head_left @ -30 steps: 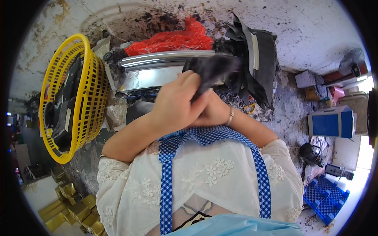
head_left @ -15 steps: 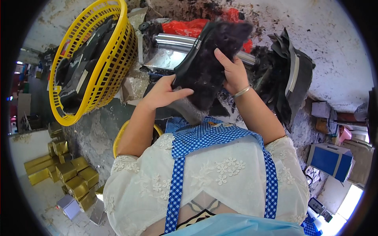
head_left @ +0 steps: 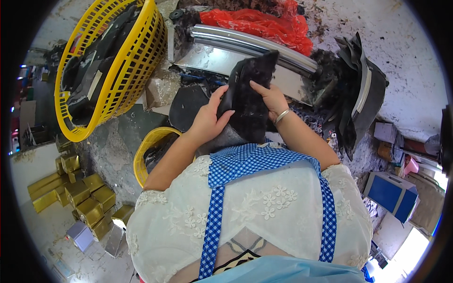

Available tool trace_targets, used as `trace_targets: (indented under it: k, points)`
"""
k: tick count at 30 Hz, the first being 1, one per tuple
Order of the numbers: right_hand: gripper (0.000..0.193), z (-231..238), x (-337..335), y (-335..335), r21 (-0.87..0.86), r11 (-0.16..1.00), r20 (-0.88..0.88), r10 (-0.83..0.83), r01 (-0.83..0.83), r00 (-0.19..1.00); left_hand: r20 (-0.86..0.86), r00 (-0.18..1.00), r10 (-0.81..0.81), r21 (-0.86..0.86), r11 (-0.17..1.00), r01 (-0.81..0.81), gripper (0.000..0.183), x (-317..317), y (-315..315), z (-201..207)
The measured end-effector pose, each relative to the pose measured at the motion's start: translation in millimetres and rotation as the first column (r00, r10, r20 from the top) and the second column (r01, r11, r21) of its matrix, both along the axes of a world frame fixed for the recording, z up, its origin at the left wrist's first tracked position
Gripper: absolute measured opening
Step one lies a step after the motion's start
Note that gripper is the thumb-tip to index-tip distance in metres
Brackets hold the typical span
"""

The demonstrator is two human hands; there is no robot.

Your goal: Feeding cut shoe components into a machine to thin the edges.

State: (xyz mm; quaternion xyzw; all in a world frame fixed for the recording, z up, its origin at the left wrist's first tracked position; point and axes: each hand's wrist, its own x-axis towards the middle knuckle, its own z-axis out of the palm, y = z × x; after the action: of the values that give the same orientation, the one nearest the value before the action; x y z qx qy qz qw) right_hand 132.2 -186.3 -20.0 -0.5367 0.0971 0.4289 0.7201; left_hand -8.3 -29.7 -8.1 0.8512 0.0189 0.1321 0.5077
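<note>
Between both hands I hold a black fur-lined leather piece in front of my apron, its dark pile side showing. My left hand grips the left edge, with thumb and fingers apart around it. On the right edge, my right hand, a bangle at the wrist, pinches the piece with the thumb on top. Just beyond the piece is a machine with shiny metal rollers and a flat metal plate. The lower end of the piece reaches my blue checked apron.
A yellow basket of dark pieces stands at the left. A smaller yellow basket sits by my left forearm. Red plastic lies behind the rollers. Black pieces are stacked at right. Gold boxes stand on the lower-left floor.
Both hands have drawn the leather piece down and nearer to my body, away from the rollers. It looks more folded, and its label no longer shows. More of the rollers is visible.
</note>
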Motion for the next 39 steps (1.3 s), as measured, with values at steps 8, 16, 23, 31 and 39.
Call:
trace_targets:
  k: [8, 16, 23, 31, 39]
  points:
    - [0.032, -21.7, 5.7, -5.5, -0.064, 0.994, -0.152, -0.099, 0.09, 0.983, -0.349, 0.921, -0.171, 0.163, 0.957, 0.24, 0.06, 4.5, -5.1, 21.8]
    - [0.048, -47.0, 56.2, -8.8, -0.459, 0.884, 0.518, 0.183, 0.092, 0.836, -0.258, 0.956, -0.139, 0.1, 0.981, 0.169, 0.066, 42.5, -3.3, -4.2]
    - [0.066, 1.2, 168.1, 15.1, -0.787, 0.328, 0.561, 0.733, 0.523, 0.384, -0.259, 0.963, -0.073, 0.193, 0.973, 0.126, 0.074, 70.0, -10.3, -33.0]
    - [0.055, -33.4, 223.1, 24.3, -0.714, 0.665, 0.635, 0.484, 0.218, 0.601, -0.347, 0.924, 0.159, 0.428, 0.904, 0.005, 0.045, 71.9, -12.5, -23.3]
    - [0.027, -5.2, 131.1, -20.5, -0.382, 0.9, 0.921, 0.389, 0.213, 0.006, -0.029, 1.0, 0.006, 0.732, 0.682, 0.017, 0.055, 74.6, -38.5, -52.3]
